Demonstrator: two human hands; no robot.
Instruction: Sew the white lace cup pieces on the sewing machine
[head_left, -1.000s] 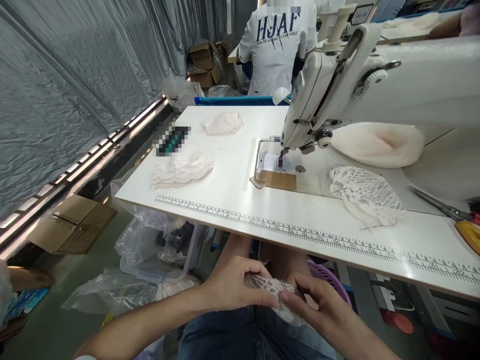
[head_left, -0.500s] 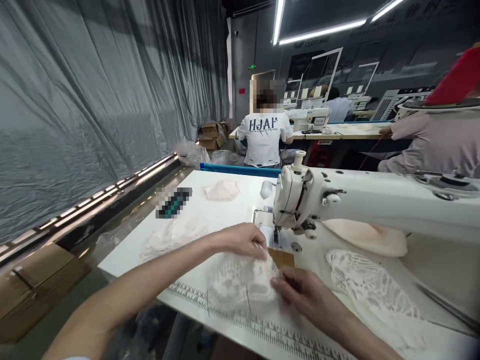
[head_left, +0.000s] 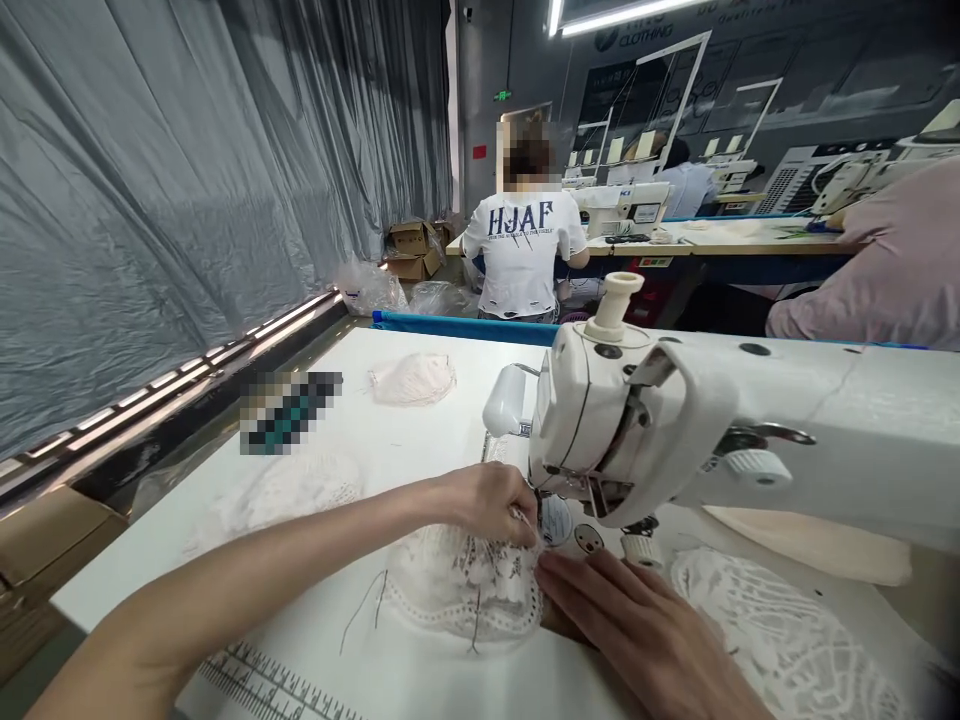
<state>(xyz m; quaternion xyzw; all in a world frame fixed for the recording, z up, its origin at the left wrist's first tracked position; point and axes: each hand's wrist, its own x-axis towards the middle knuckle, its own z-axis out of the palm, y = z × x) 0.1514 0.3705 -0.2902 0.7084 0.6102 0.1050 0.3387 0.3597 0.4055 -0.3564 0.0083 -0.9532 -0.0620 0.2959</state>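
Observation:
A white lace piece (head_left: 457, 600) with a scalloped border lies on the table just in front of the sewing machine (head_left: 581, 410). My left hand (head_left: 484, 500) pinches its upper edge beside the machine's needle area. Loose dark threads hang from the lace toward the table's front. My right hand (head_left: 637, 620) lies with fingers stretched out flat at the lace's right edge, its fingertips close to the left hand's. Under that right hand shows part of a brown piece (head_left: 562, 625). The needle itself is mostly hidden behind the machine head.
Another lace piece (head_left: 795, 620) lies right of my hand, beside a cream padded piece (head_left: 817, 540). More lace (head_left: 300, 490) and a pale pink piece (head_left: 412, 380) rest on the left. A ruler strip (head_left: 262, 685) marks the front edge. Co-workers sit beyond at other machines.
My view has moved closer to the machine. Both hands have brought the lace up to the needle area, and the right hand has gone from gripping its edge to lying flat.

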